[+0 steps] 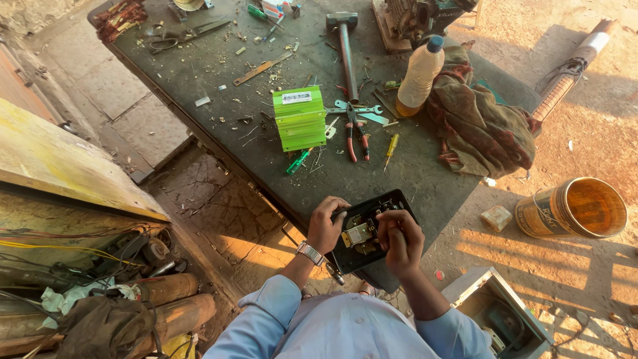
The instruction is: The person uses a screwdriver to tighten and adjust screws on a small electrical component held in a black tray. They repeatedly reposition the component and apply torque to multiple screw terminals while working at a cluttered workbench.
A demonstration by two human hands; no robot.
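Over dusty workbench (199,86), left hand (325,226) grips black box (352,256), right hand (401,242) curls closed inside it.

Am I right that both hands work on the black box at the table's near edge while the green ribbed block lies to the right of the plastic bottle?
Not quite. In the head view both hands, left hand and right hand, are on the black box, but the green ribbed block lies to the left of the plastic bottle.
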